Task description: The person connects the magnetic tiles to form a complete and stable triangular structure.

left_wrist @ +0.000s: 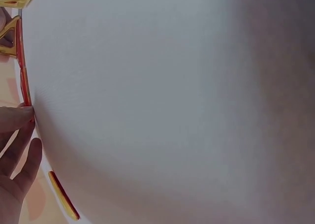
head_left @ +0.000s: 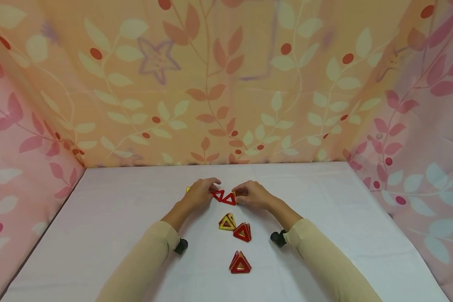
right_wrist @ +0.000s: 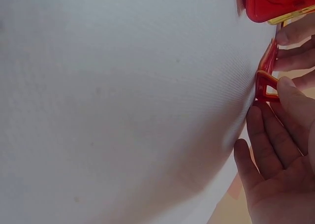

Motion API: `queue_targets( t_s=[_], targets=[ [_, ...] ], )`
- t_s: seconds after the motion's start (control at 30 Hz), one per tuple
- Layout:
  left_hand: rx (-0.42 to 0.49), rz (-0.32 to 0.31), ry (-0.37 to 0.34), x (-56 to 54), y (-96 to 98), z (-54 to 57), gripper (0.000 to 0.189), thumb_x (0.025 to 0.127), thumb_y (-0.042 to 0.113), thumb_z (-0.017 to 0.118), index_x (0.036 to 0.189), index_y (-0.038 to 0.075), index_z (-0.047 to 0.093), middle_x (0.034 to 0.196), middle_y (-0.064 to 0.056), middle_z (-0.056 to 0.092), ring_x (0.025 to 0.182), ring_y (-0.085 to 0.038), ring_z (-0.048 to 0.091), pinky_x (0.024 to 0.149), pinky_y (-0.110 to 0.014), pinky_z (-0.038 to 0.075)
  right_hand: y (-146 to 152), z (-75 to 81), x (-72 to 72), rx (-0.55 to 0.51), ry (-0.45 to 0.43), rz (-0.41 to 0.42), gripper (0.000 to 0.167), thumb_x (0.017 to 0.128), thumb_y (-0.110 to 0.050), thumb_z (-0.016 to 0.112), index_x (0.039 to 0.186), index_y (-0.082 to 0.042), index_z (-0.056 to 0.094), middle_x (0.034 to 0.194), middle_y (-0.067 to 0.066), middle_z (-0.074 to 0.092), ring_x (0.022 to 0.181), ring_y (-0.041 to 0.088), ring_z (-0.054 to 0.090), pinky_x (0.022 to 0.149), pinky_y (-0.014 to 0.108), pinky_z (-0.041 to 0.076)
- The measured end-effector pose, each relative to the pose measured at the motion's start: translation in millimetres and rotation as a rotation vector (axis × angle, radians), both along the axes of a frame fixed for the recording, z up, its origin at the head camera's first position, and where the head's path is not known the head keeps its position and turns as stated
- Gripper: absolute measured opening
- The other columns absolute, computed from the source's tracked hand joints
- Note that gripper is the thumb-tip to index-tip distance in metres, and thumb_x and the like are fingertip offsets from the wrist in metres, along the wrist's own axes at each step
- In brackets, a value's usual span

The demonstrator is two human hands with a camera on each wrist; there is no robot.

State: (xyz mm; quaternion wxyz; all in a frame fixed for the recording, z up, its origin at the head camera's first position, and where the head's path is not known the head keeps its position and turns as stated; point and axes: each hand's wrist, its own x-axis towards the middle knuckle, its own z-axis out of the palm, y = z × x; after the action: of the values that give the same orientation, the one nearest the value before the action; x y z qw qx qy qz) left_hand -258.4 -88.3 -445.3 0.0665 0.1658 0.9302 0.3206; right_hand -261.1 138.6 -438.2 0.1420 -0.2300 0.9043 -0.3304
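Two red triangular tiles, the left one (head_left: 218, 195) and the right one (head_left: 229, 199), lie corner to corner between the hands. My left hand (head_left: 201, 192) pinches the outer end of the left tile, as the thumb and fingertips in the left wrist view show. At the right tile's outer edge, my right hand (head_left: 252, 194) holds an upright triangular frame (right_wrist: 267, 87) by thumb and fingers. That frame looks red in the right wrist view and yellow in the left wrist view. Fingers partly hide it in the head view.
Nearer the body stand a yellow-faced pyramid (head_left: 226, 222) and a red pyramid (head_left: 243, 232), close together. Another red pyramid (head_left: 240, 263) is nearest the front. Behind the left hand, a yellow piece (head_left: 188, 189) peeks out on the white tabletop (head_left: 117, 235). A patterned curtain (head_left: 211, 84) borders the back.
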Motion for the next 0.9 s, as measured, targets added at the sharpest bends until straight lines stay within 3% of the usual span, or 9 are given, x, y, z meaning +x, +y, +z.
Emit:
queue_targets(
  t_s=[0.4, 0.9],
  targets=[
    [0.004, 0.008, 0.045, -1.8, 2.7, -2.4, 0.043, 0.088, -0.006, 0.066, 0.128, 0.009, 0.062, 0.110, -0.009, 0.071, 0.106, -0.026, 0.062, 0.099, -0.043, 0.049, 0.7, -1.9, -0.9, 0.003, 0.008, -0.002, 0.032, 0.092, -0.013, 0.071, 0.124, -0.006, 0.070, 0.114, 0.003, 0.071, 0.104, 0.018, 0.064, 0.099, 0.041, 0.049],
    [0.043, -0.007, 0.049, -1.2, 2.5, -2.9, 0.048, 0.088, -0.003, 0.070, 0.133, 0.006, 0.058, 0.111, -0.012, 0.069, 0.101, -0.025, 0.062, 0.096, -0.039, 0.052, 0.2, -1.1, -0.2, 0.006, 0.020, -0.002, 0.032, 0.092, -0.013, 0.072, 0.123, -0.006, 0.070, 0.113, 0.004, 0.072, 0.102, 0.017, 0.065, 0.097, 0.039, 0.051]
  ],
)
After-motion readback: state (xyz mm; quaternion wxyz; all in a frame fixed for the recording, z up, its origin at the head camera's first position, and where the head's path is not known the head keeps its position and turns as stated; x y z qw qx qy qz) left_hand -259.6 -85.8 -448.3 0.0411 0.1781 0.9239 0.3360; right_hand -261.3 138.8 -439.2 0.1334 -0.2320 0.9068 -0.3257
